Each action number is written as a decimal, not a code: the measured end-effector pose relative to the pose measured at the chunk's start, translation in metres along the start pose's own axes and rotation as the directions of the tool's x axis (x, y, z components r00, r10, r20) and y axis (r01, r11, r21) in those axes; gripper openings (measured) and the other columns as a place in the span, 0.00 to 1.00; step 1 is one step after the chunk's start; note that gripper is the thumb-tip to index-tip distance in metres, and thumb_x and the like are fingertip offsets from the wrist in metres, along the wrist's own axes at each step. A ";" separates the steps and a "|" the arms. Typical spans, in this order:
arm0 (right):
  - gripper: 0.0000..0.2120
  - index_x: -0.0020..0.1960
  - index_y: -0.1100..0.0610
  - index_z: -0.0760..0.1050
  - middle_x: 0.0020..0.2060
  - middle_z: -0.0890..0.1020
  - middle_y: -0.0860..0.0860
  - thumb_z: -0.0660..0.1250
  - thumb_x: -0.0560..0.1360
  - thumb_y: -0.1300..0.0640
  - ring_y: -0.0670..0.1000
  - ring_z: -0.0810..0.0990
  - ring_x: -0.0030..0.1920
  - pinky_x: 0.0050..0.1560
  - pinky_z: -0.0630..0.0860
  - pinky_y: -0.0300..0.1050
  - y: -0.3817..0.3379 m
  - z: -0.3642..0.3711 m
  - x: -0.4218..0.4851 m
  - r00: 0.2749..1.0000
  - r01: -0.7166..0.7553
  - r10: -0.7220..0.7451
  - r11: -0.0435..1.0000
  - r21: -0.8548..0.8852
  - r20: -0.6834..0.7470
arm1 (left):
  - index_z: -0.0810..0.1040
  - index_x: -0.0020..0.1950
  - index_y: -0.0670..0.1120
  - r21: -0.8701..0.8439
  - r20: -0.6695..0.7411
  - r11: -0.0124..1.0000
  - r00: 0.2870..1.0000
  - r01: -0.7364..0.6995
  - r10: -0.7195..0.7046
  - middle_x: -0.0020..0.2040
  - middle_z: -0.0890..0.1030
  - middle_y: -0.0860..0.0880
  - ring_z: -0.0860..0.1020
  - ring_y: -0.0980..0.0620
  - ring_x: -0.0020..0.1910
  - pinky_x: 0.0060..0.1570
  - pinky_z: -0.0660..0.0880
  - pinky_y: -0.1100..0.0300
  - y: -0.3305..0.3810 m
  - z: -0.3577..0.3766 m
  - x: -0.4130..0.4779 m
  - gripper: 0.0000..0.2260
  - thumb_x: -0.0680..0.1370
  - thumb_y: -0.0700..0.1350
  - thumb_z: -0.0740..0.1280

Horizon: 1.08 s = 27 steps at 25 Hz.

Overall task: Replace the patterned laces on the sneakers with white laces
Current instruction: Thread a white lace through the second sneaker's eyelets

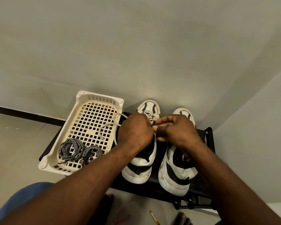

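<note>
Black rack (206, 138): white lace (104, 127) pinched by curled left hand (135, 132) and right hand (173, 129) over left sneaker (139, 164); patterned laces (76, 150) coiled in basket's (62, 133) near corner.

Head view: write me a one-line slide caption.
Left hand and right hand thread a white lace through the sneaker beside the basket, where the patterned laces lie coiled.

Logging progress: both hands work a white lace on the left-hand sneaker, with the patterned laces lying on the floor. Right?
No. The head view shows the patterned laces lying in the cream basket, not on the floor; the rest stands.
</note>
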State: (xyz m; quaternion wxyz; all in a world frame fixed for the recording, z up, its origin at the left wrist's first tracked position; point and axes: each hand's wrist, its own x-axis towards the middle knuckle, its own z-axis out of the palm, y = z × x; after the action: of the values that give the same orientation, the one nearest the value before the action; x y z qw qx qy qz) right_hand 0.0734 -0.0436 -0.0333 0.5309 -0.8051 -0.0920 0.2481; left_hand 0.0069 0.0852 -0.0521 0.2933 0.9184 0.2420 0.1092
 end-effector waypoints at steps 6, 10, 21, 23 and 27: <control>0.10 0.49 0.56 0.84 0.41 0.87 0.53 0.82 0.70 0.60 0.50 0.88 0.42 0.39 0.85 0.43 -0.001 0.002 0.000 0.999 0.022 -0.024 0.995 -0.096 -0.021 | 0.82 0.37 0.47 -0.196 0.130 0.975 0.988 0.106 -0.081 0.32 0.81 0.49 0.81 0.48 0.37 0.43 0.79 0.52 -0.006 -0.004 0.009 0.16 0.83 0.51 0.67; 0.09 0.48 0.56 0.84 0.38 0.87 0.53 0.82 0.71 0.59 0.50 0.88 0.40 0.38 0.85 0.42 -0.003 0.002 0.002 1.000 0.025 -0.027 0.990 -0.140 -0.007 | 0.80 0.35 0.49 -0.285 0.202 0.946 0.975 0.152 -0.096 0.31 0.79 0.50 0.78 0.48 0.36 0.40 0.72 0.55 -0.004 -0.012 0.009 0.18 0.84 0.52 0.65; 0.07 0.45 0.57 0.80 0.38 0.86 0.55 0.67 0.82 0.62 0.53 0.87 0.38 0.35 0.85 0.47 -0.010 0.000 0.006 1.000 0.019 -0.021 0.991 -0.132 -0.012 | 0.81 0.36 0.47 -0.115 0.151 0.978 0.970 -0.172 0.189 0.39 0.78 0.49 0.77 0.52 0.40 0.44 0.71 0.56 -0.008 -0.021 0.011 0.14 0.81 0.47 0.68; 0.07 0.45 0.56 0.79 0.40 0.85 0.54 0.66 0.82 0.63 0.52 0.88 0.38 0.35 0.86 0.51 -0.012 -0.003 0.005 0.994 0.062 -0.076 0.983 -0.174 -0.076 | 0.84 0.44 0.48 -0.054 0.155 0.985 0.973 -0.166 0.172 0.47 0.78 0.49 0.77 0.52 0.47 0.49 0.72 0.56 -0.010 -0.023 0.012 0.13 0.82 0.54 0.67; 0.07 0.47 0.53 0.77 0.44 0.88 0.48 0.65 0.83 0.62 0.49 0.87 0.44 0.42 0.85 0.48 -0.020 -0.016 0.001 0.949 0.231 -0.236 0.972 -0.048 -0.211 | 0.85 0.48 0.50 -0.101 0.224 0.989 0.966 -0.109 0.129 0.46 0.76 0.55 0.77 0.54 0.48 0.46 0.69 0.60 -0.011 -0.030 0.014 0.12 0.82 0.56 0.68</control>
State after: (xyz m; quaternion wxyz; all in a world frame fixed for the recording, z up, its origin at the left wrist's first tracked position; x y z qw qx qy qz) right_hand 0.0847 -0.0479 -0.0102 0.5539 -0.8167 -0.1314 0.0939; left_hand 0.0039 0.1147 -0.0335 0.3524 0.9239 0.1458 0.0304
